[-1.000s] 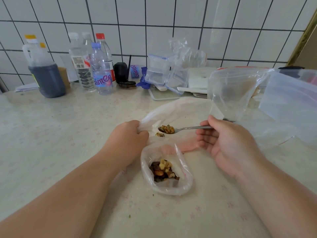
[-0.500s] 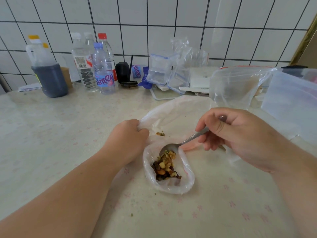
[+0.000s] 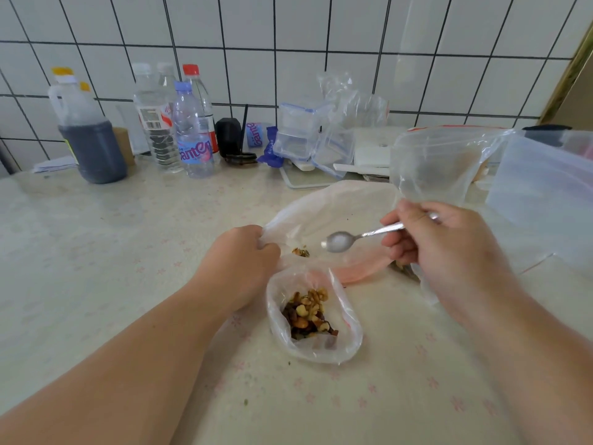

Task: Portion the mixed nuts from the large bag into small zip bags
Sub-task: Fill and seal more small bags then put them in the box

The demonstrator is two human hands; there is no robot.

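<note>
Small zip bag holds mixed nuts.

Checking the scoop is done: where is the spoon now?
In the right hand, the empty spoon hovers above the large bag, beyond the small zip bag.

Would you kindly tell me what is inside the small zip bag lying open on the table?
The small zip bag holds a loose pile of mixed nuts with some darker pieces, seen through its open mouth. Whatever lies beneath the pile is covered.
</note>
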